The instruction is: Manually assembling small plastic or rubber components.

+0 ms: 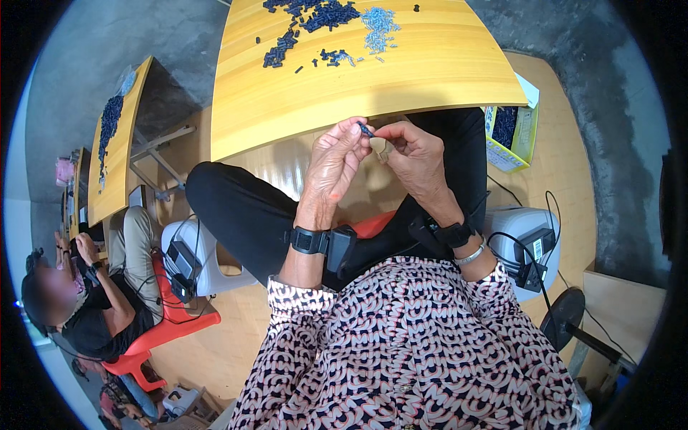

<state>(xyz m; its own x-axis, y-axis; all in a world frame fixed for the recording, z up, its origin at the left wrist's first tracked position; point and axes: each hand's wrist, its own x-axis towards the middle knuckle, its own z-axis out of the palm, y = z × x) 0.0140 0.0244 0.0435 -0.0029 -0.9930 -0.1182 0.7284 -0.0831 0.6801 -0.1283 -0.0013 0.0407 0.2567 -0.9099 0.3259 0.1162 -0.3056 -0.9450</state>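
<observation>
In front of the table's near edge, my left hand (335, 159) pinches a small dark blue part (365, 130) between thumb and fingertip. My right hand (418, 159) meets it from the other side, its thumb and fingers closed on the part's other end. A beige cover (380, 147) sits around a fingertip of the right hand. The exact shape of the part is too small to tell. Beyond the hands, the wooden table (430, 61) carries a heap of small dark cylindrical pieces (330, 16) and a heap of clear, bluish pieces (378, 29).
At the right, a yellow box (527, 136) holds more dark pieces. Grey-white stools (226, 261) with black devices and cables flank my legs. On the left, another person (107, 308) sits on a red chair (190, 315) near a second table (132, 140) with dark pieces.
</observation>
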